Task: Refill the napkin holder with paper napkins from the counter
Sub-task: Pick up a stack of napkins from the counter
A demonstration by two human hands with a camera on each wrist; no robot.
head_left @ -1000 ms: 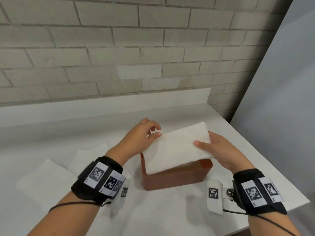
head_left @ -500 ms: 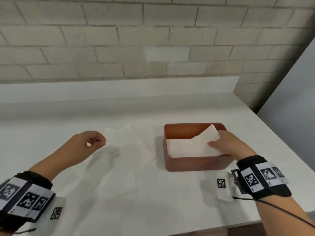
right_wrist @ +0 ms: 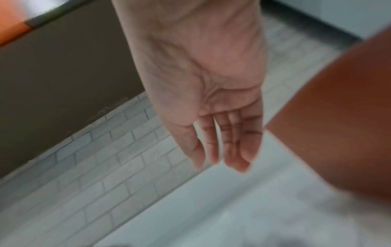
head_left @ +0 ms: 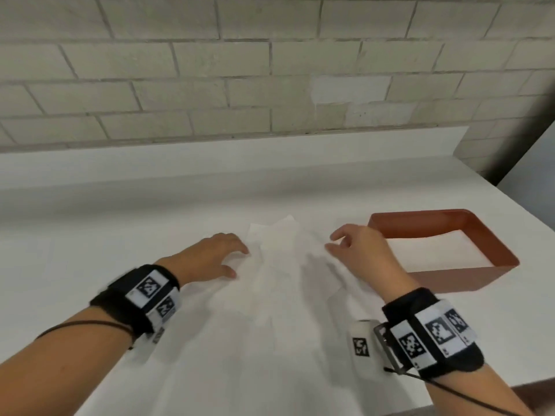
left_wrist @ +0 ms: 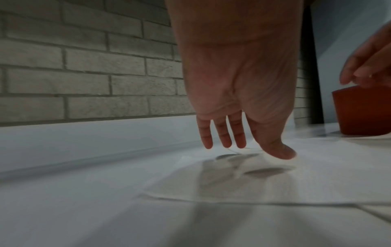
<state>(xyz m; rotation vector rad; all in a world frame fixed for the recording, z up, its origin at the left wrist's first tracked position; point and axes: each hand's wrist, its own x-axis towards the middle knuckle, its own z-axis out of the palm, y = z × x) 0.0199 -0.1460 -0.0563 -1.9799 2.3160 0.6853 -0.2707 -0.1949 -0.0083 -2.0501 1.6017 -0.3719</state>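
White paper napkins lie loosely overlapped on the white counter, between my two hands. My left hand hovers just above their left edge with relaxed, spread fingers, holding nothing. My right hand is over their right edge, fingers extended and empty. The red-brown napkin holder, an open rectangular box, stands to the right with a white napkin lying flat inside it. The holder shows in the left wrist view at the right and, blurred, in the right wrist view.
A grey brick wall and a low white backsplash bound the counter at the back. The counter's right edge runs just past the holder, with a grey panel beyond. The front edge is near my wrists.
My right hand has left the holder, with the napkin lying inside, and moved left to the loose napkins. My left hand has moved right onto them and uncurled. The view has panned left.
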